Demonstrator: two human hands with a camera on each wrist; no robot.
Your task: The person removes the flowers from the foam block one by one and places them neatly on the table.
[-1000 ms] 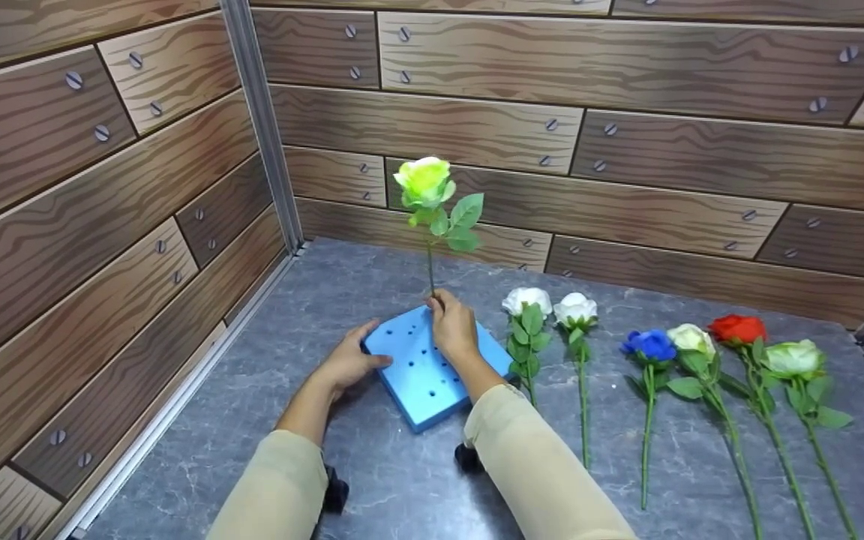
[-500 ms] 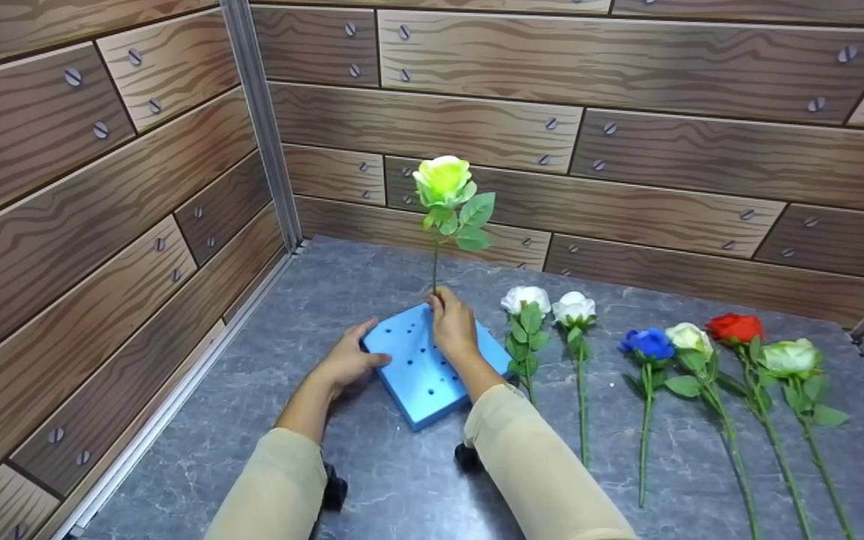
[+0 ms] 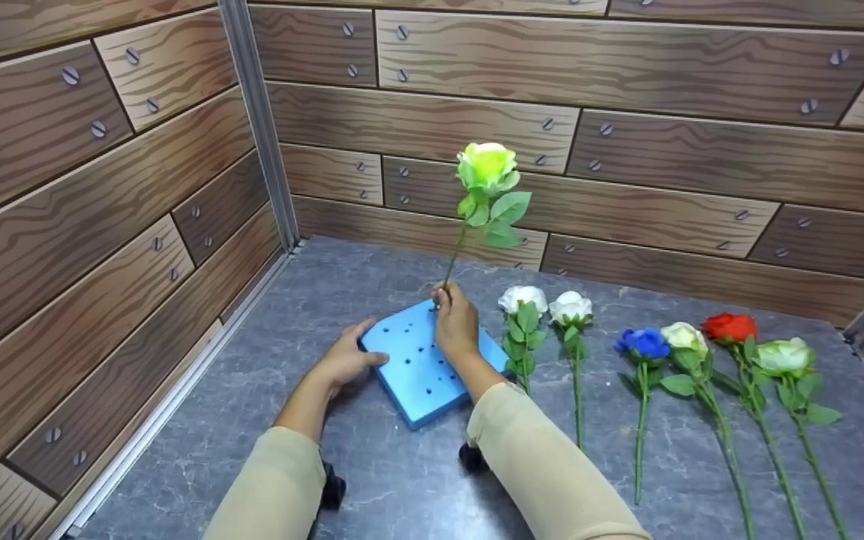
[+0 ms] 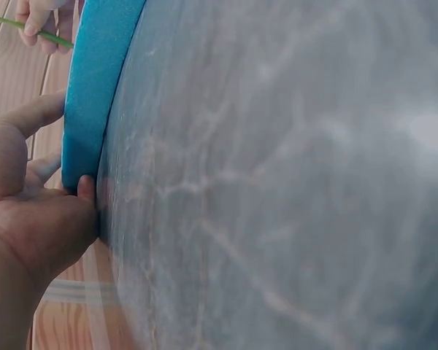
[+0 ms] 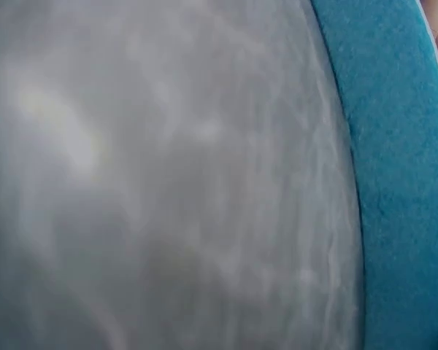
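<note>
A blue foam block (image 3: 394, 379) with several small holes in its top lies flat on the grey table. My left hand (image 3: 346, 358) holds its left corner, thumb on the top face and fingers along the side; the left wrist view shows this hand (image 4: 40, 219) against the block's edge (image 4: 95, 95). Over the far part of the block, my right hand (image 3: 457, 322) pinches the stem of a yellow-green rose (image 3: 486, 169), which leans right. In the left wrist view the green stem (image 4: 47, 35) reaches the block's top edge; whether it sits in a hole is hidden.
Two white roses (image 3: 571, 308) lie right of the block, one close beside it. Farther right lie a blue rose (image 3: 643, 343), a cream rose (image 3: 685, 339), a red rose (image 3: 730, 327) and a pale green rose (image 3: 784, 356). Wood-patterned walls (image 3: 477, 52) stand behind and left.
The rose's bloom has swung to the right, so its stem went from nearly upright to tilted. My right hand has shifted slightly; the left hand and the block stay in place.
</note>
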